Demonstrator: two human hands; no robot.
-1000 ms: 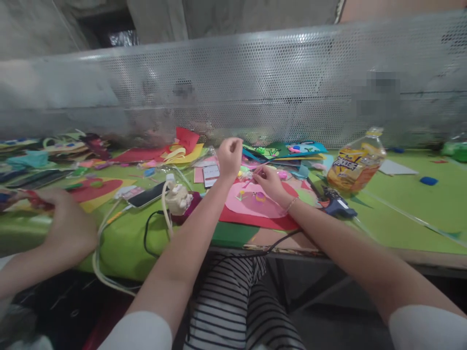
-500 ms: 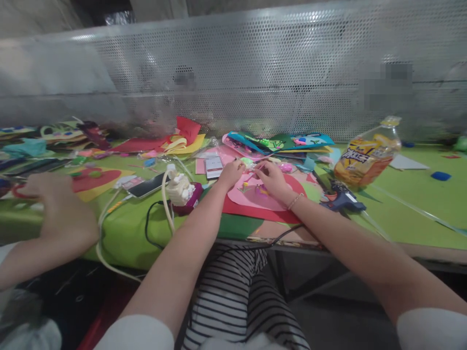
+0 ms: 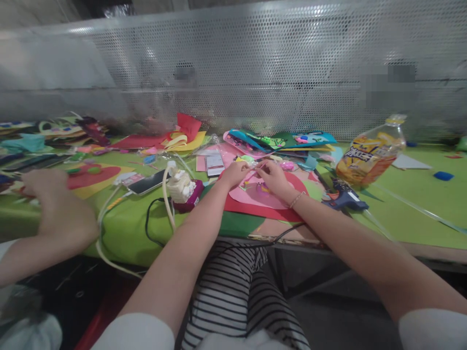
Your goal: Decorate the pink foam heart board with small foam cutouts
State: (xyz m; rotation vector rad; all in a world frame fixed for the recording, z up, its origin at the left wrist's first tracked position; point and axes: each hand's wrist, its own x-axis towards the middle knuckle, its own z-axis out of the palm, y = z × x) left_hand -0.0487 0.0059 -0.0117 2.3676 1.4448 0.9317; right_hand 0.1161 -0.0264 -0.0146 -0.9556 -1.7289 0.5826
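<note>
Pink paper (image 3: 243, 196) beneath hands (image 3: 235, 174) (image 3: 274, 179), glue gun (image 3: 348, 200), bottle (image 3: 371, 156)

Fingers hide whatever lies between the left hand (image 3: 235, 174) and the right hand (image 3: 273, 179), and part of the rounded pink paper (image 3: 251, 198) just below the grip. Well left of it, another person's hand (image 3: 53, 194) is blurred, its white sleeve (image 3: 6, 248) cut off by the view's edge.
</note>
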